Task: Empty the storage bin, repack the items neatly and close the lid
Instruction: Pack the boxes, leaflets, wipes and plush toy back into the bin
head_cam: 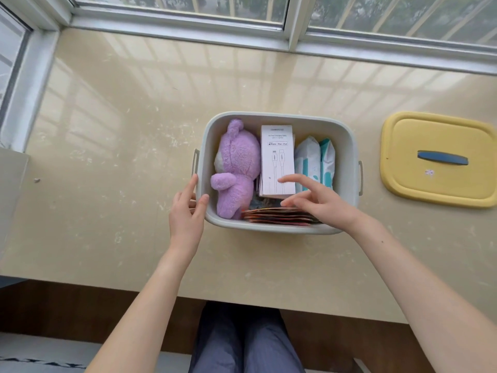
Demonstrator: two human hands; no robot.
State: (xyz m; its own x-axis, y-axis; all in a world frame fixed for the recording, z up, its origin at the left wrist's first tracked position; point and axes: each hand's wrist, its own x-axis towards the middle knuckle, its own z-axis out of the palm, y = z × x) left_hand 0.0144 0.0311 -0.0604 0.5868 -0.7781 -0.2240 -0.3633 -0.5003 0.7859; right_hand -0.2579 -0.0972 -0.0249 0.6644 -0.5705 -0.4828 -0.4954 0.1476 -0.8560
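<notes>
I sit at a beige marble-look sill (pixel 107 146) under a window frame (pixel 177 30). My left hand (pixel 185 211) grips the grey storage bin (pixel 279 117) at its left rim. Inside: purple plush (pixel 236 168), white cable box (pixel 277 157), wipes packs (pixel 314 160), colourful packets (pixel 277 216) partly hidden beneath my spread, empty right hand (pixel 320 203). The yellow lid (pixel 438 181) lies rightward, edge cropped.

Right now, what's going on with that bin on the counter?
A person is working at an open grey storage bin. Their left hand steadies its rim while the right hand reaches in, fingers spread, over a white cable box. A purple plush toy, wipe packs and flat packets sit inside. The yellow lid lies off to the right.
</notes>
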